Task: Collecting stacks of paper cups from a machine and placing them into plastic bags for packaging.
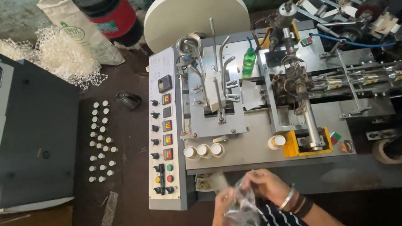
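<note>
Here both hands, left hand [223, 200] and right hand [266, 184], pinch a clear plastic bag [242, 209], fingers spreading its mouth before the paper-cup machine [263, 120].

A clear, crinkled plastic bag [241, 210] sits at the bottom centre of the frame, glossy and see-through. It is bunched and hangs slightly tilted, its lower end running down over striped cloth.

Even overhead light, fairly bright on the grey metal machine deck [266, 146], dim at the dark floor; wide-angle bending at the edges; the crumpled clear plastic bag [241, 208] is motion-blurred.
</note>
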